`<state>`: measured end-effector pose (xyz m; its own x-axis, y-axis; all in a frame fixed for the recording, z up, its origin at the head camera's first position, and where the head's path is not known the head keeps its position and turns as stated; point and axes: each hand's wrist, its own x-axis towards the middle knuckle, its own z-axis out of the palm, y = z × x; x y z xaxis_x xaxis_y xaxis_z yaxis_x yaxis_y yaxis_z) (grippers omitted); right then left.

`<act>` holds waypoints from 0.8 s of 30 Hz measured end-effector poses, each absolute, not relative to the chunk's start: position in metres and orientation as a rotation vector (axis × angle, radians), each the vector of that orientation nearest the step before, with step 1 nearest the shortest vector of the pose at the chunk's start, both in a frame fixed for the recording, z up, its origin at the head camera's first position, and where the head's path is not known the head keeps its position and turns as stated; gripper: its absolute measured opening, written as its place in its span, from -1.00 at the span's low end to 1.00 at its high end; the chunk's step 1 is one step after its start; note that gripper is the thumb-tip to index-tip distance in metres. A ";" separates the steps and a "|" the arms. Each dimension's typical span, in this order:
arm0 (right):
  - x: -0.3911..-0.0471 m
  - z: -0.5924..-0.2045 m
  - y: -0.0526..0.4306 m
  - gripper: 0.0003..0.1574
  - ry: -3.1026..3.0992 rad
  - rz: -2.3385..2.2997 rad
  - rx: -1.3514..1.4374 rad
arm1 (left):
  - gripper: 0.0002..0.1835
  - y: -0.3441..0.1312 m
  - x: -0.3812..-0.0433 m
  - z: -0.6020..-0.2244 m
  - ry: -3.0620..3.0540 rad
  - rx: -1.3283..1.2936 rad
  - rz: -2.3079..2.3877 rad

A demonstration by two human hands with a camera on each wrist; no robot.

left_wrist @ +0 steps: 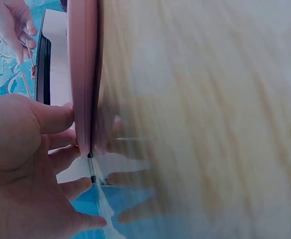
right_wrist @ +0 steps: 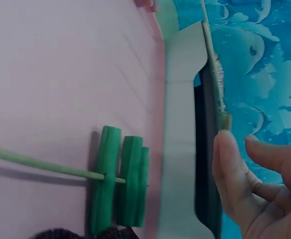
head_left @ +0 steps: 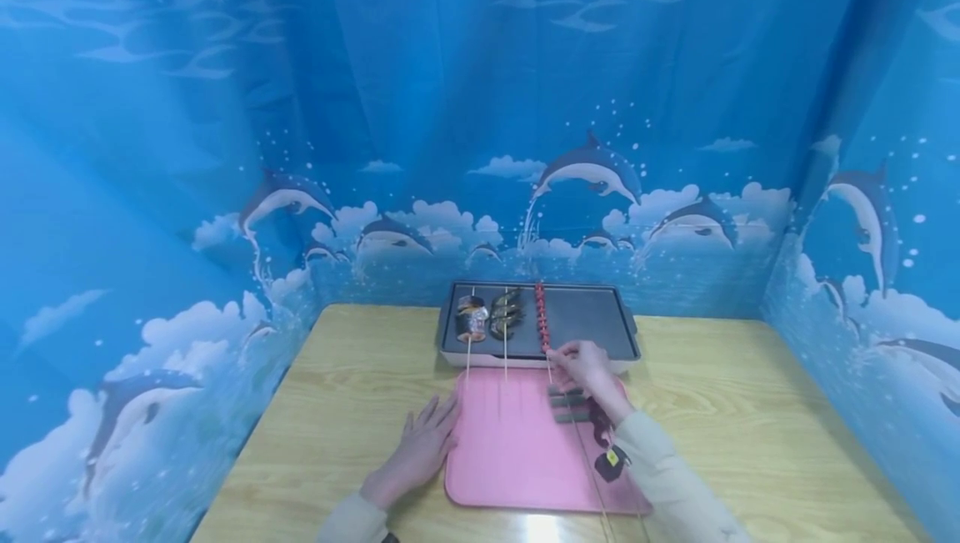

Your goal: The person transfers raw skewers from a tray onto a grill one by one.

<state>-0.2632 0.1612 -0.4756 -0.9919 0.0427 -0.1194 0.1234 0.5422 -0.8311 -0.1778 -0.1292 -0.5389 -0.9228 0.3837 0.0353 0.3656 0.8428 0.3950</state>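
Observation:
On the dark griddle (head_left: 588, 322), a red beaded-looking skewer (head_left: 542, 318) lies lengthwise, its bare stick pointing at the tray. My right hand (head_left: 588, 368) is at the lower end of this skewer; in the right wrist view its thumb (right_wrist: 265, 152) stands apart from the index finger (right_wrist: 227, 154). The stick (left_wrist: 30, 54) shows beside those fingertips in the left wrist view. My left hand (head_left: 422, 445) touches the left edge of the pink tray (head_left: 517, 468), fingers spread, with the thumb (left_wrist: 58, 118) against the rim.
Left on the griddle are a skewer of brown and silvery chunks (head_left: 471, 319) and a dark green skewer (head_left: 506, 314). The tray's right side holds a skewer of green sticks (right_wrist: 130, 181), a dark curled piece (head_left: 598, 424) and a black piece with yellow (head_left: 611, 461). A dolphin-print curtain (head_left: 450, 109) surrounds the table.

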 end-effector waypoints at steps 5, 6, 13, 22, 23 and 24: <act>-0.249 -0.466 0.173 -0.66 2.806 -1.405 0.059 | -0.44 -0.129 -0.176 -0.536 2.968 0.608 0.633; -0.245 -0.464 0.175 -0.66 2.813 -1.413 0.054 | -0.45 -0.129 -0.176 -0.535 2.967 0.605 0.639; -0.215 -0.464 0.189 -0.65 2.638 -1.598 0.067 | -0.45 -0.128 -0.176 -0.533 2.960 0.596 0.640; -0.169 -0.486 0.200 -0.76 2.710 -1.317 0.053 | -0.45 -0.128 -0.177 -0.535 2.959 0.601 0.643; -0.164 -0.489 0.201 -0.76 2.734 -1.275 0.026 | -0.45 -0.128 -0.177 -0.535 2.959 0.600 0.644; -0.159 -0.492 0.202 -0.76 2.742 -1.251 -0.005 | -0.45 -0.128 -0.177 -0.536 2.957 0.599 0.643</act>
<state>-0.1591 0.2018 -0.4916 -0.9919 -0.0557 -0.1146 0.0500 0.6570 -0.7522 -0.1771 -0.1279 -0.5357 -0.9232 0.3835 0.0264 0.3599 0.8380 0.4102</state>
